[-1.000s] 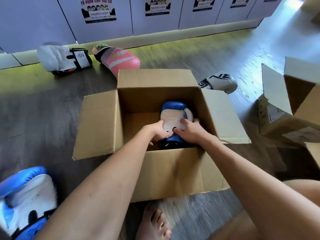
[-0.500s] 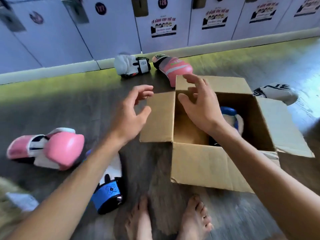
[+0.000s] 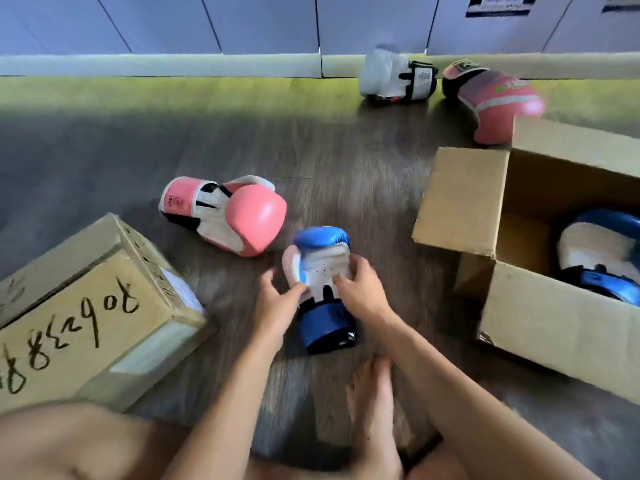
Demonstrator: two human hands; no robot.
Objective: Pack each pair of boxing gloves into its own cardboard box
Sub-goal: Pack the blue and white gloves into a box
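A blue and white boxing glove (image 3: pixel 323 268) lies on the dark floor in front of me. My left hand (image 3: pixel 277 299) touches its left side and my right hand (image 3: pixel 363 292) rests on its right side, fingers on the white palm. Its partner, a second blue and white glove (image 3: pixel 602 251), lies inside the open cardboard box (image 3: pixel 460 199) at the right. A pink and white glove (image 3: pixel 235 213) lies just left of the glove under my hands.
A closed cardboard box (image 3: pixel 90 306) with handwriting sits at the lower left. A white glove (image 3: pixel 394 76) and a dark pink glove (image 3: pixel 495 98) lie near the skirting at the back. My bare foot (image 3: pixel 374 403) is below the glove.
My hands left the open box and its glove, swung left and came down on the second blue glove on the floor. The view turned left with them.
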